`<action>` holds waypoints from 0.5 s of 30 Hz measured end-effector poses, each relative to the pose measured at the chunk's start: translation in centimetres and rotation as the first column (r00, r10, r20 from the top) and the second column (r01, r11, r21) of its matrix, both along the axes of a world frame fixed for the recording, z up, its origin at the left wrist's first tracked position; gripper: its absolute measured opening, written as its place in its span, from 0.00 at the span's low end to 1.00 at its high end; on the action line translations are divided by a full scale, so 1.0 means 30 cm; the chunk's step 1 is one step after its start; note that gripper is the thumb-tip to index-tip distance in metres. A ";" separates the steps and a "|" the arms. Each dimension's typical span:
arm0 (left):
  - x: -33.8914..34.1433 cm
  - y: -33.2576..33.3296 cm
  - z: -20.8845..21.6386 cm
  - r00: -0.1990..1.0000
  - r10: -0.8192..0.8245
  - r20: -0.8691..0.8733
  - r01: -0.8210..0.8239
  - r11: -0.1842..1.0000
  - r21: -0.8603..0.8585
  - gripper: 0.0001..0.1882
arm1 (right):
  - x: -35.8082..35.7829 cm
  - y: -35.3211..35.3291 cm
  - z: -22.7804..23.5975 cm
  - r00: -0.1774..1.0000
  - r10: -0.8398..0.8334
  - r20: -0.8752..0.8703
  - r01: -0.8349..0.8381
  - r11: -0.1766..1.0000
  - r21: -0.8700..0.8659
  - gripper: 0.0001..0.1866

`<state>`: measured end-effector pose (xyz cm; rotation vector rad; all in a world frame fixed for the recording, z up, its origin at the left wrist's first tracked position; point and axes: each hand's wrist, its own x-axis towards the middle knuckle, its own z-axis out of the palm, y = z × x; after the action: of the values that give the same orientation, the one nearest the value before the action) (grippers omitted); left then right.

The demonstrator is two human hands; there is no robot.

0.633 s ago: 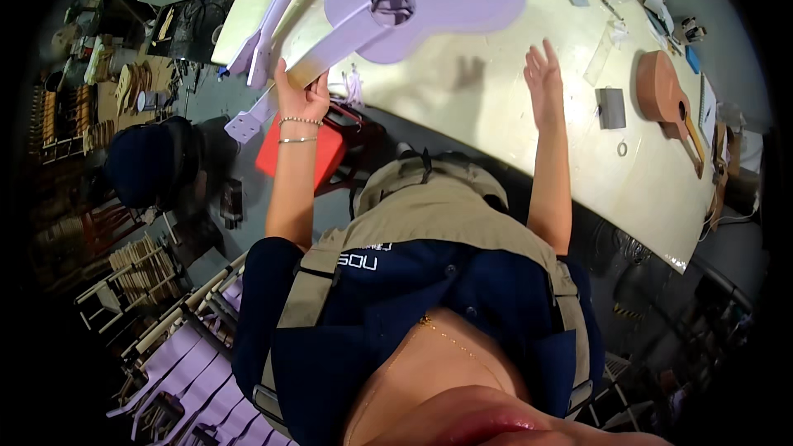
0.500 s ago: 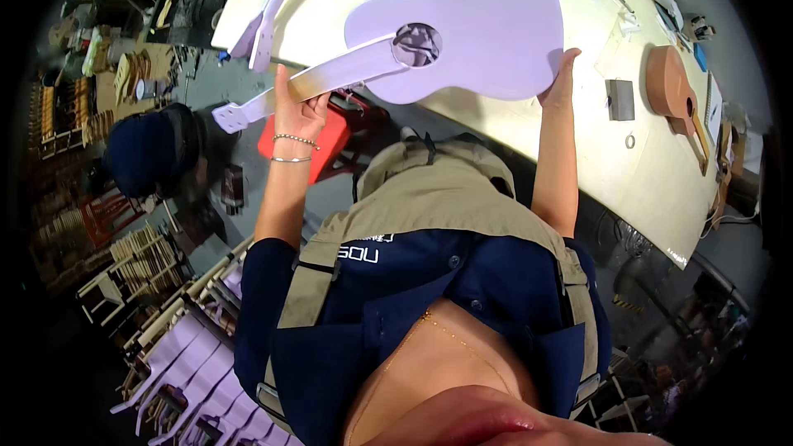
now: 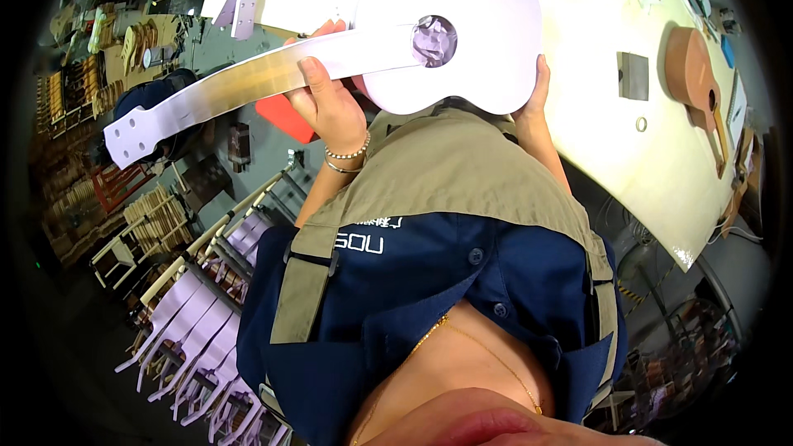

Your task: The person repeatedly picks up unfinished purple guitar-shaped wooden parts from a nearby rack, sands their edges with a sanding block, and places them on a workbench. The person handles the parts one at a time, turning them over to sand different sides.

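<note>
A lilac ukulele [image 3: 500, 41], without strings, lies across both my hands, its soundhole toward me. Its headstock, with several peg holes, points to the left and nearer to me. Crumpled material shows in the soundhole [image 3: 434, 41], and part of the neck [image 3: 239, 87] has a tan sheen. My left hand [image 3: 337, 111] is wrapped around the neck near the body, thumb on the front. At the rounded bottom end, my right hand [image 3: 533, 103] supports the body's edge; most of its fingers are hidden behind it.
Beyond the ukulele stretches a pale worktable [image 3: 595, 136]. On it are a grey block [image 3: 633, 76], a small ring [image 3: 641, 124], a brown ukulele [image 3: 687, 66] and another lilac neck [image 3: 244, 12]. A red stool [image 3: 285, 118] stands left; a rack of lilac instruments [image 3: 190, 314] is at lower left.
The ukulele has come closer to me, and its headstock has swung further left and nearer. My left hand has shifted right and along the neck toward the body. My right hand has moved slightly left.
</note>
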<state>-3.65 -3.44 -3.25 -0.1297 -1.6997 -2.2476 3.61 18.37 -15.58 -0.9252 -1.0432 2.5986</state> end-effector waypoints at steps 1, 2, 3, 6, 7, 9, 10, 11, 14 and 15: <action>0.010 0.013 0.001 0.999 -0.024 -0.021 0.024 1.000 -0.013 0.22 | 0.010 0.015 -0.005 1.000 -0.007 -0.005 0.007 1.000 -0.016 0.32; 0.017 0.028 0.007 0.999 -0.030 -0.025 0.029 0.999 -0.018 0.22 | 0.013 0.029 -0.008 1.000 -0.012 -0.013 0.011 0.999 -0.032 0.32; 0.026 0.041 0.016 0.999 -0.035 -0.028 0.035 0.999 -0.024 0.22 | 0.017 0.041 -0.008 1.000 -0.010 -0.024 0.010 1.000 -0.023 0.32; 0.039 0.081 0.037 1.000 -0.019 -0.017 0.019 1.000 -0.006 0.23 | 0.025 0.072 -0.016 0.998 -0.013 -0.056 0.014 1.000 0.003 0.33; 0.043 0.090 0.041 1.000 -0.010 -0.009 0.010 1.000 0.006 0.23 | 0.026 0.080 -0.024 0.998 -0.018 -0.065 0.019 1.000 0.006 0.33; 0.038 0.095 0.032 1.000 -0.010 -0.012 0.011 1.000 0.013 0.23 | 0.040 0.095 -0.007 0.998 -0.017 -0.060 0.018 1.000 0.011 0.34; 0.030 0.089 0.028 1.000 -0.013 -0.012 0.013 1.000 0.017 0.23 | 0.042 0.095 0.004 0.999 -0.008 -0.049 0.009 1.000 0.005 0.35; 0.020 0.081 0.027 1.000 -0.010 0.007 0.010 0.999 0.039 0.23 | 0.044 0.095 0.029 0.999 -0.002 -0.035 0.002 1.000 -0.002 0.36; -0.010 0.070 0.017 0.996 0.032 0.080 -0.040 0.995 0.094 0.23 | 0.037 0.100 0.056 0.997 0.031 -0.072 -0.028 0.998 0.048 0.45; -0.018 0.061 0.012 0.996 0.012 0.090 -0.019 0.996 0.081 0.24 | 0.037 0.098 0.067 0.997 0.033 -0.077 -0.028 0.998 0.060 0.46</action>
<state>-4.19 -1.62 -2.88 0.0030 -1.6429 -2.3405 4.73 21.30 -13.57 -0.7944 -1.1147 2.5908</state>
